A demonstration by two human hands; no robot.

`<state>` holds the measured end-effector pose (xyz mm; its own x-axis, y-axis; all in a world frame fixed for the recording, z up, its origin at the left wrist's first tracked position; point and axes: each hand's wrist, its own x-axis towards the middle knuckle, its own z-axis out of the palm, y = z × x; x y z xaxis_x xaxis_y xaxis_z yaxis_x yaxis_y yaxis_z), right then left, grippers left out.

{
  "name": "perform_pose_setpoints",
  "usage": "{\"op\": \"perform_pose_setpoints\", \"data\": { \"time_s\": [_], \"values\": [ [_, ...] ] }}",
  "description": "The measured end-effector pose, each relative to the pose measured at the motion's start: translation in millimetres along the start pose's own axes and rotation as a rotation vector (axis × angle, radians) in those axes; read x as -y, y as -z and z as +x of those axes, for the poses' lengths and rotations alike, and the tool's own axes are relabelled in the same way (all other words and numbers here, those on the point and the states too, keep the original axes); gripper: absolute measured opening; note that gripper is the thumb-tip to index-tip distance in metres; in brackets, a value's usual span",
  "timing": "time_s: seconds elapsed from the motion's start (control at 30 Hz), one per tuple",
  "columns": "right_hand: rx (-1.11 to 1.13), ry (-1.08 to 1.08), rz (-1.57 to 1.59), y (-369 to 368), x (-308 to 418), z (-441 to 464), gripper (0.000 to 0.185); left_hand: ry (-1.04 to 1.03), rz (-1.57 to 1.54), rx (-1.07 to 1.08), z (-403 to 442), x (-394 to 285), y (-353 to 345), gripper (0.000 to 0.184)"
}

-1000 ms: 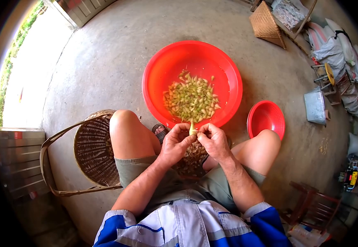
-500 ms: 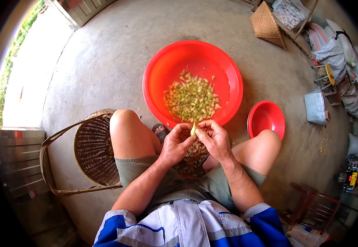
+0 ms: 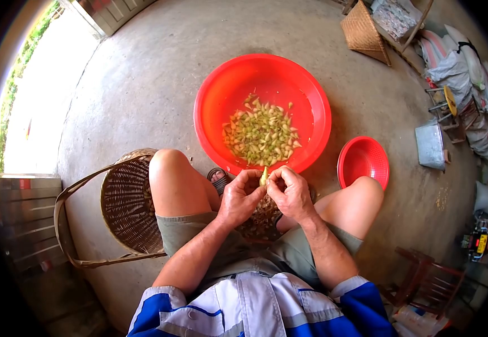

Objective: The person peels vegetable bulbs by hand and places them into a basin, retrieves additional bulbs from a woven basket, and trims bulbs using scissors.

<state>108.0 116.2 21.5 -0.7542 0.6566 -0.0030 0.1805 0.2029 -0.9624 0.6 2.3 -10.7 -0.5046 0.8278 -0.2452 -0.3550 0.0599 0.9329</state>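
A small pale yellow-green bulb (image 3: 264,177) with a pointed tip stands between my two hands, near the front rim of a large red basin (image 3: 210,84). My left hand (image 3: 240,196) pinches it from the left between thumb and fingers. From the other side, my right hand (image 3: 290,194) has its thumb and fingertips closed against the bulb. Many similar bulbs (image 3: 263,132) lie in water in the basin. Beneath my hands, between my legs, is a pile of brownish peelings (image 3: 259,219), partly hidden by my hands.
A wicker basket (image 3: 126,208) with a long handle rests by my left knee. A small red colander (image 3: 363,163) sits beyond my right knee. Farther right are a metal bucket (image 3: 430,146), sacks (image 3: 451,67) and a wooden chair (image 3: 423,283); a woven basket (image 3: 363,33) lies at the back.
My right hand's fingers have curled in and shifted slightly on the bulb. My left hand keeps its pinch in nearly the same place.
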Motion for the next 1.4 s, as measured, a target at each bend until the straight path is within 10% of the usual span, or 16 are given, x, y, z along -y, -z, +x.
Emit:
{"op": "perform_pose_setpoints", "data": {
  "time_s": [0.43, 1.27, 1.4],
  "values": [
    [0.129, -0.217, 0.285, 11.2, -1.8, -0.3, 0.006, 0.265, -0.350, 0.156, 0.7, -20.4, 11.5, 0.019],
    [0.196, 0.280, -0.083, 2.3, -2.1, -2.7, 0.013, 0.220, -0.544, -0.129, 8.3, -18.8, 16.1, 0.019],
    [0.183, -0.082, 0.170, 7.4, 1.6, -6.9, 0.009, 0.240, -0.528, -0.110, 7.4, -22.2, 15.0, 0.020]
  ]
}}
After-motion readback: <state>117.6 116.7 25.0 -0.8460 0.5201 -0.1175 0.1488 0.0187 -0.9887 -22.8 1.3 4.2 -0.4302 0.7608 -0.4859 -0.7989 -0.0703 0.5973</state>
